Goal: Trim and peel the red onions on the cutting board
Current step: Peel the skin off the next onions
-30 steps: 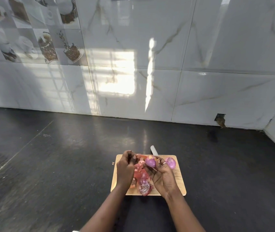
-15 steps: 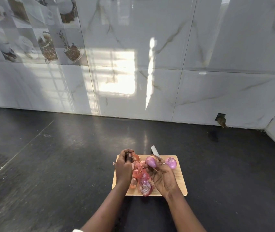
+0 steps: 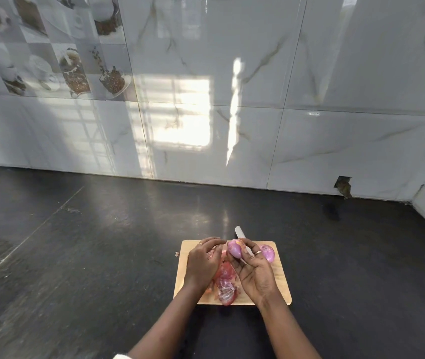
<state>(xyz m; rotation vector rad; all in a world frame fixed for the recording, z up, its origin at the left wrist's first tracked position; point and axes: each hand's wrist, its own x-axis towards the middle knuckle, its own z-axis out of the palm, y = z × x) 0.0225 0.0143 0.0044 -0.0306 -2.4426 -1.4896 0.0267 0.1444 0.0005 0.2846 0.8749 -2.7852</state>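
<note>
Head view: your left hand (image 3: 202, 264) has let go of the skin it was pinching and now hovers with fingers spread. Your right hand (image 3: 254, 270) holds a nearly bare red onion (image 3: 234, 249) over the cutting board (image 3: 280, 283). A second peeled onion (image 3: 268, 252) lies near the board's right edge, with the peel pile (image 3: 225, 282) between your hands. The dark worktop (image 3: 102, 255) all round is free.

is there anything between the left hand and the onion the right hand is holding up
Nothing visible. The left hand is open with fingers reaching toward the onion held in the right hand, with only a small open gap between them. The peel scraps lie lower, on the cutting board.
</note>
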